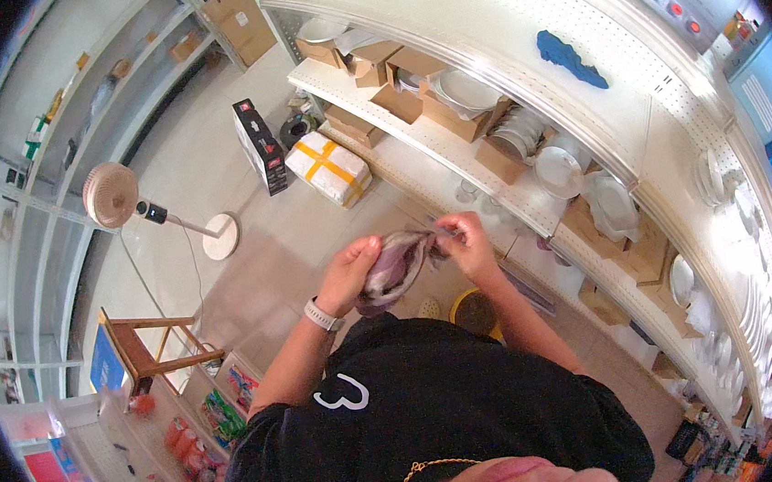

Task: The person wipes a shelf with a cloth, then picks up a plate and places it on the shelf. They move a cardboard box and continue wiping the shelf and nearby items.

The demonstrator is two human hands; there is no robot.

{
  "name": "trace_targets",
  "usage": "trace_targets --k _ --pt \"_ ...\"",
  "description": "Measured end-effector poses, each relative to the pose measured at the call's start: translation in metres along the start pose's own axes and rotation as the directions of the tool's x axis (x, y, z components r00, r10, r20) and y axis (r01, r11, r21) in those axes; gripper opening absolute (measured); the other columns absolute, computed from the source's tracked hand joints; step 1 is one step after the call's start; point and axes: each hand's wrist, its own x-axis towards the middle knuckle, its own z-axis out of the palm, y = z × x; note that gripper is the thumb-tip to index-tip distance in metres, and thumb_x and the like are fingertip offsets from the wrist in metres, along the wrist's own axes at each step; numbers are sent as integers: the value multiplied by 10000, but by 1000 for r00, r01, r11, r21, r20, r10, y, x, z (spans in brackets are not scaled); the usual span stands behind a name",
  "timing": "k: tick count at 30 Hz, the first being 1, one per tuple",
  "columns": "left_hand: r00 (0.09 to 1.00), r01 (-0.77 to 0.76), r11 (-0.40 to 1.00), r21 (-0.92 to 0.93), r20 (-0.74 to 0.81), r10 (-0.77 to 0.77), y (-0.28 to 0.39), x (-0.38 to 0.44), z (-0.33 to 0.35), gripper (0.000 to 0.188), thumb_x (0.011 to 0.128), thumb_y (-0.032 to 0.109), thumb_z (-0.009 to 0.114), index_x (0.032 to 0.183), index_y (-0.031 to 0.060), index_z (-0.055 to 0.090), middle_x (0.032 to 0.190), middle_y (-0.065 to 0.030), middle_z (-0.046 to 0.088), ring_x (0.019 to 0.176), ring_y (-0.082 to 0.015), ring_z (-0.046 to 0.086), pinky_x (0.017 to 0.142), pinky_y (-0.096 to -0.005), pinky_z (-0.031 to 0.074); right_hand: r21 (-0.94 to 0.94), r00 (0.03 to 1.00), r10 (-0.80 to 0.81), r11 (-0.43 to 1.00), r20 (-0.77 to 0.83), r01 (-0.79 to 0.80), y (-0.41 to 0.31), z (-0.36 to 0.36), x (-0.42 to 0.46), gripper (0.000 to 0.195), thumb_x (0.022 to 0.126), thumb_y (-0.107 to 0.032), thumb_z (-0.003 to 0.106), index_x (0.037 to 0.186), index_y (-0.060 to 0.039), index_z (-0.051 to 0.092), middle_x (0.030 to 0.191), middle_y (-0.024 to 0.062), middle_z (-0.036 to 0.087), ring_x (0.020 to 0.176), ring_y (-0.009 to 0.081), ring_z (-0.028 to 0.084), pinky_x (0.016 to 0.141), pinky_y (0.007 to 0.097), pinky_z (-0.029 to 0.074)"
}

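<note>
My left hand (pixel 350 276), with a pale watch on its wrist, grips one side of a bunched purple-and-grey striped cloth (pixel 395 268). At the cloth's gathered upper right end, my right hand (pixel 467 242) pinches it between thumb and fingers. The cloth is held in the air in front of my black shirt. Part of it is hidden behind my left fingers. A blue cloth (pixel 571 59) lies crumpled on the upper white shelf, well away from both hands.
Shelves on the right hold cardboard boxes (pixel 443 102) of dishes and stacked white plates (pixel 559 172). A foam box with yellow tape (pixel 329 170) and a black carton (pixel 259 147) stand on the floor. A standing fan (pixel 111 195), a wooden stool (pixel 135 352) and a yellow-rimmed bucket (pixel 475 312) are nearby.
</note>
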Motion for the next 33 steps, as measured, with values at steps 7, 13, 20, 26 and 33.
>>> trace_targets --k 7,13,20,26,33 --pt "983 38 927 -374 182 33 1 46 30 347 1017 323 491 1219 56 583 1126 -27 640 1018 -125 592 926 -313 479 618 652 630 326 422 -715 20 18 12 428 976 -354 552 1337 -145 458 1230 78 559 1092 240 545 912 396 480" --pt "955 100 897 -431 296 36 11 77 -29 36 954 148 605 974 154 576 1030 1 642 1008 -152 597 895 -350 470 653 786 564 499 255 -570 -9 27 33 401 941 -124 561 1337 -120 506 1224 92 577 1078 238 567 926 383 488" --pt "988 -119 788 -604 8 155 29 94 -83 205 891 7 615 780 145 512 902 31 599 889 -99 553 801 -280 432 341 867 494 806 63 -484 3 43 78 370 904 -22 482 1253 -101 575 1210 46 567 1041 164 545 888 292 469" --pt "944 -330 785 -525 -195 267 61 97 -134 224 891 -8 616 768 145 507 964 33 588 918 -112 542 861 -300 420 -144 902 420 903 100 -404 22 42 107 396 893 1 467 1263 -98 567 1214 35 568 1029 161 558 857 293 491" --pt "726 -682 678 -276 -364 583 105 105 -212 117 921 64 621 886 108 517 1198 -60 586 1109 -166 526 1004 -350 382 532 869 493 724 45 -438 -33 78 138 382 914 -42 522 1295 -69 519 1204 58 563 1006 193 597 830 345 545"
